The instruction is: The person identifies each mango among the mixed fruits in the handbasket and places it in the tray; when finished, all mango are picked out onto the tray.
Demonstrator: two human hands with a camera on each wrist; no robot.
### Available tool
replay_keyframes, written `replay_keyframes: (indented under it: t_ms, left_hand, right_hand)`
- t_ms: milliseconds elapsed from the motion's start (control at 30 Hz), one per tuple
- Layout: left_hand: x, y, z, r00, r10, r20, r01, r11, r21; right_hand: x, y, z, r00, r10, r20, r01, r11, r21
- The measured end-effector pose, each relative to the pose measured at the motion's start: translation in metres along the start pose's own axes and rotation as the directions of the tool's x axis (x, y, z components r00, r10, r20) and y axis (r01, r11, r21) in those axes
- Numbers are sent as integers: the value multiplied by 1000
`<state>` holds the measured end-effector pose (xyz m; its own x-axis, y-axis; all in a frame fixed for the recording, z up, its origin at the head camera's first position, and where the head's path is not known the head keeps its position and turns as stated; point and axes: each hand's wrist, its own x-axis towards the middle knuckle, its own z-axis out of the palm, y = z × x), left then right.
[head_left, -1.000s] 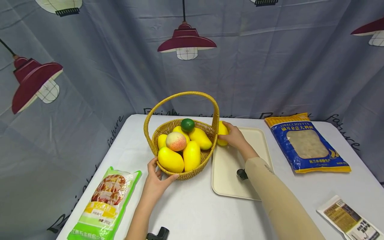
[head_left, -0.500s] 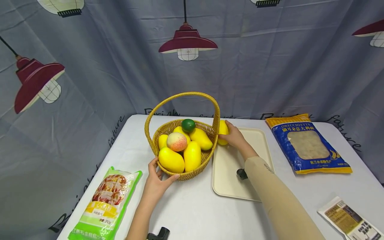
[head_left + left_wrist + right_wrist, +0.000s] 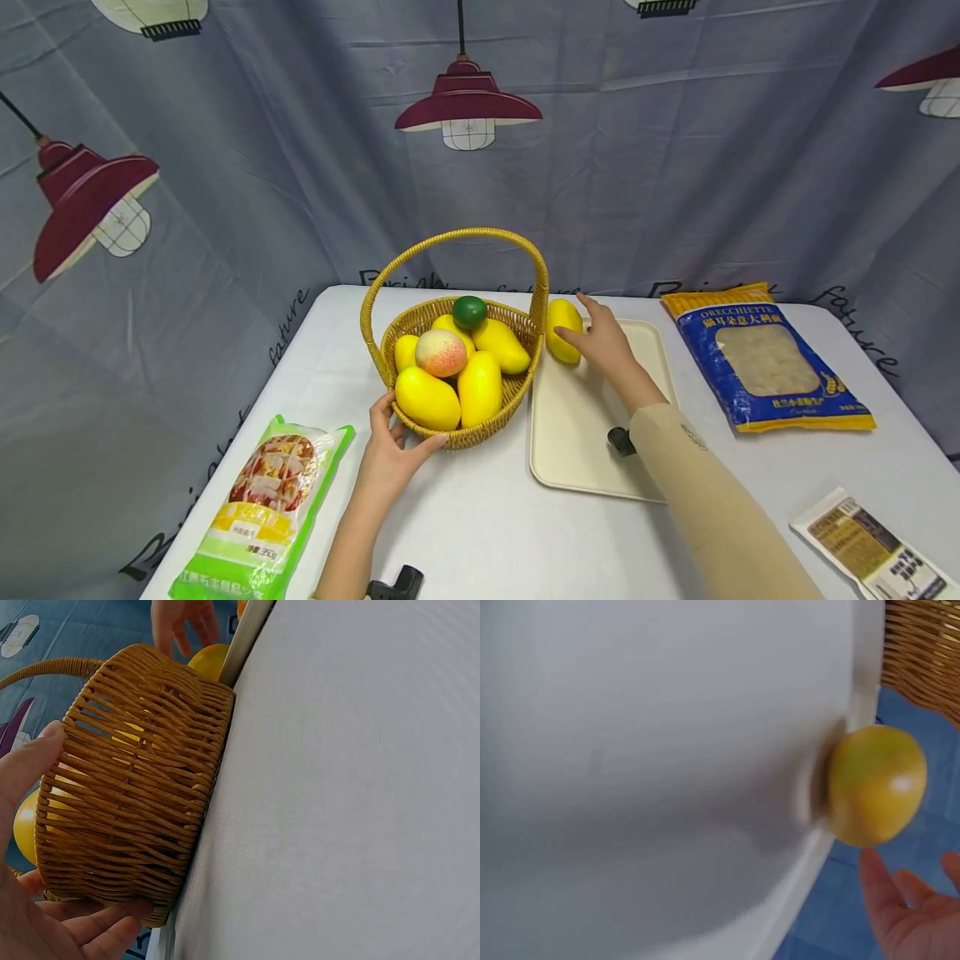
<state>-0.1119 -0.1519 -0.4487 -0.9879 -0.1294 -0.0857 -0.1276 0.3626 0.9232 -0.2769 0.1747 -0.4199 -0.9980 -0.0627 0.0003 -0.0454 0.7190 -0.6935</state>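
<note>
My left hand [image 3: 390, 458] holds the near-left side of a wicker basket [image 3: 142, 780], thumb at the front rim and fingers round the side. Inside the basket lie several yellow mangoes [image 3: 480, 387], a pinkish peach [image 3: 440, 353] and a small dark green fruit [image 3: 469, 312]. To the basket's right, a single mango [image 3: 562, 321] rests at the back left corner of a cream tray [image 3: 573, 437]. Close beside that mango is my right hand [image 3: 606, 343], fingers spread and holding nothing. In the right wrist view its fingertips [image 3: 871, 862] are just off the mango [image 3: 877, 787].
A green food bag [image 3: 262, 508] lies on the left of the white table. Right of the tray is a blue and yellow orecchiette bag [image 3: 768, 358]. Near the front right lies a small brown and white packet [image 3: 862, 537]. A grey printed curtain [image 3: 600, 183] hangs behind.
My right hand has let go of the mango and drawn back slightly to the right, its fingers opening. The mango stays at the tray's corner. My left hand has kept its place at the basket.
</note>
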Motion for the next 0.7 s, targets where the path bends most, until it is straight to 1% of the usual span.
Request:
replay_keyframes:
  t_ms: [67,167,233,333,433,500,600,700]
  left_hand:
    - [0,0,0,1000,0,0,0,1000,3]
    - [-1,0,0,1000,-2,0,2,1000,7]
    - [-1,0,0,1000,-3,0,3,1000,8]
    - [-1,0,0,1000,-5,2,5,1000,9]
    - [-1,-1,0,1000,-4,2,4,1000,9]
    - [-1,-1,0,1000,-2,2,2,1000,6]
    - [0,-1,0,1000,1,1,-1,1000,4]
    - [0,0,0,1000,3,1,-3,1000,2]
  right_hand:
    - [-5,-3,-5,999,-34,-41,34,999,13]
    - [-13,-7,-12,992,-91,-86,97,993,74]
    - [-19,-11,-15,986,-131,-101,143,982,125]
    - [-28,-17,-16,976,-191,-108,209,957,200]
    - [-36,-25,-16,961,-261,-96,277,928,248]
    - [-41,-31,-15,949,-306,-72,313,904,290]
    - [-47,-41,-11,925,-379,-21,363,866,345]
    - [-53,-51,-5,897,-442,30,400,837,374]
